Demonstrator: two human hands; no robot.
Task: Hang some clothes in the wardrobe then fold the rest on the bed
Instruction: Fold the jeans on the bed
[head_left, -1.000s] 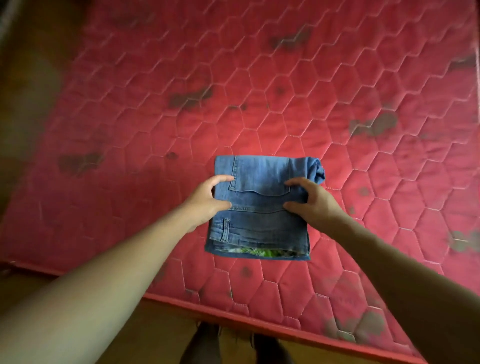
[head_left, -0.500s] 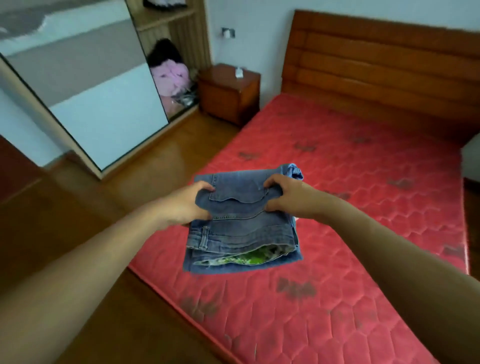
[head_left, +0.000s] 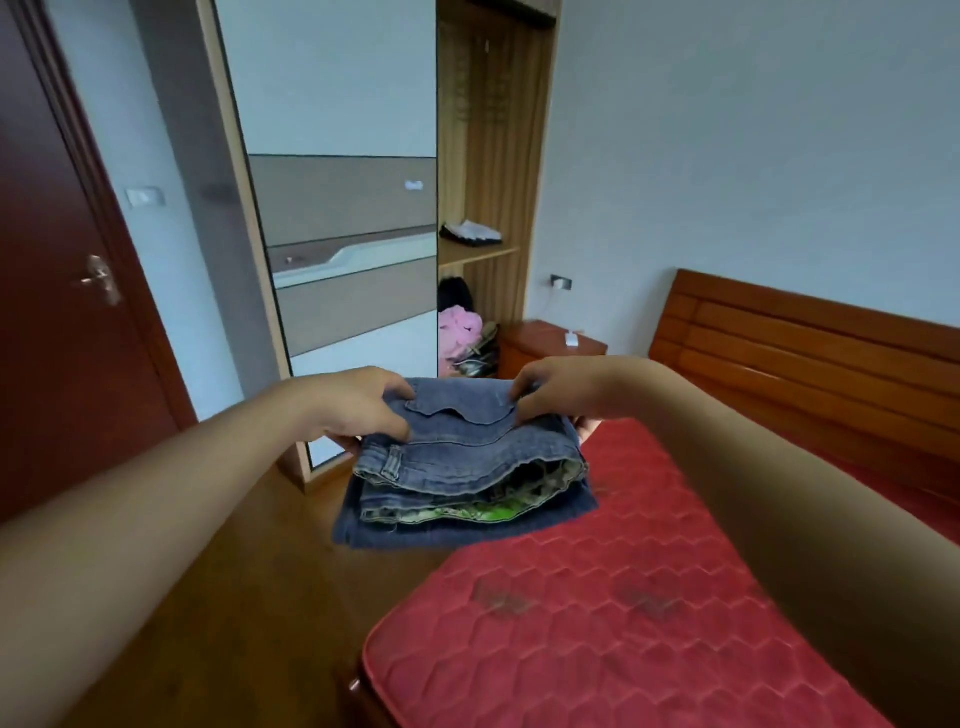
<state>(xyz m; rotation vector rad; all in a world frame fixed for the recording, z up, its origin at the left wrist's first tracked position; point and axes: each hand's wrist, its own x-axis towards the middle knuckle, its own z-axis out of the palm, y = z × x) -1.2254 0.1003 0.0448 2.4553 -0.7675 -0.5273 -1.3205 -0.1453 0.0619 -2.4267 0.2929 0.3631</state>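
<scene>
– While the folded jeans hang in mid-air, clear of the bed at five o'clock, which step does the person seem to be on?
– Folding looks done for this stack. It reads as a carry, perhaps toward the wardrobe, whose open bay stands at twelve o'clock from the stack. The next move calls for keeping the stack level, so the green-patterned layer tucked inside does not slide out.
– And the fingers?
– The left hand pinches the stack's nine o'clock edge, with fingers curled above and below it. The right hand grips the two o'clock corner likewise, with fingertips showing beneath the denim. The jeans span between both hands.
</scene>
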